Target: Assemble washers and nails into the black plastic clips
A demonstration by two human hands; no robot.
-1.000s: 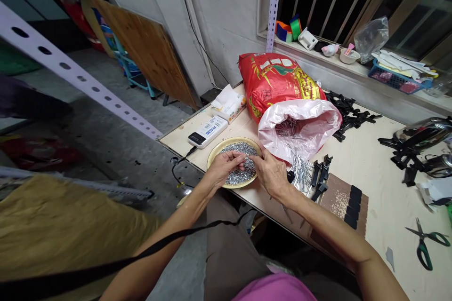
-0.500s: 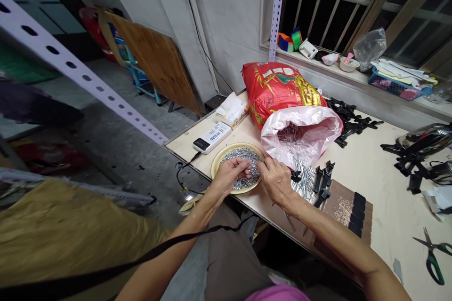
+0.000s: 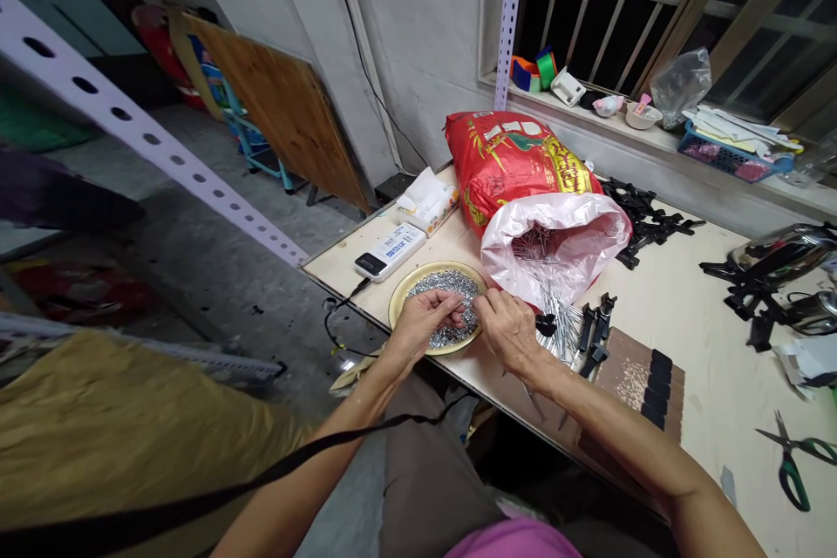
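Observation:
My left hand [image 3: 428, 321] is over a yellowish plate [image 3: 400, 289] heaped with small shiny metal pieces [image 3: 445, 282]. Its thumb and fingers are pinched together, and whatever they hold is too small to make out. Close by, at the plate's right rim, my right hand [image 3: 506, 327] is closed with its fingers curled; its grip is hidden from view. Just beyond that hand a black plastic part [image 3: 545, 325] shows beside a pile of thin metal rods [image 3: 561, 323]. The rods spill from the white mouth of a red sack [image 3: 523, 157].
Black clip-like parts [image 3: 596, 336] lie near a brown board [image 3: 621, 370] bearing black pads. Green-handled scissors [image 3: 790, 462] rest at the right. A power bank [image 3: 391, 253] and tissue pack [image 3: 428, 200] are behind the plate. More black parts [image 3: 644, 222] lie beside the sack.
The view has shifted slightly, so the whole scene sits a little differently in the frame. Both hands keep nearly the same pose at the plate.

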